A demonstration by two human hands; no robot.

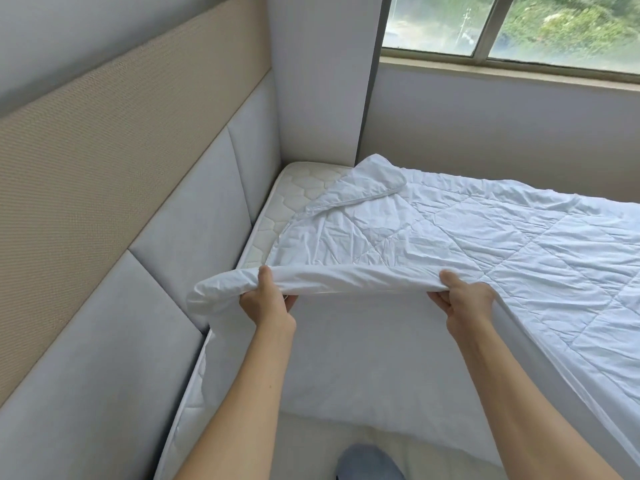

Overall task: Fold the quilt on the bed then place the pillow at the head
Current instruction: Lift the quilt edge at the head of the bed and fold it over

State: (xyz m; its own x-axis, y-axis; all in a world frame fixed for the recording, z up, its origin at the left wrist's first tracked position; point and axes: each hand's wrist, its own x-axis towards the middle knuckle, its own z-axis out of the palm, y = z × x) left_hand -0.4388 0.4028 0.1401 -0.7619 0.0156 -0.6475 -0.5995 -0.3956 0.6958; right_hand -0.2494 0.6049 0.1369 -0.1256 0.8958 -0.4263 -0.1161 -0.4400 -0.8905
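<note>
So you're on the first fold: left hand (268, 303) and right hand (460, 296) both pinch the quilt (450, 237) edge. Next, carry it evenly across the bed (294, 192).

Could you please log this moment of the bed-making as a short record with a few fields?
setting: bed in a corner, padded headboard on the left, window beyond
quilt: white quilt spread over the mattress, near edge lifted, far corner flipped back
left hand: left hand grips the lifted edge near its corner
right hand: right hand grips the same edge further right
pillow: not in view
task stage: quilt not yet folded
</note>
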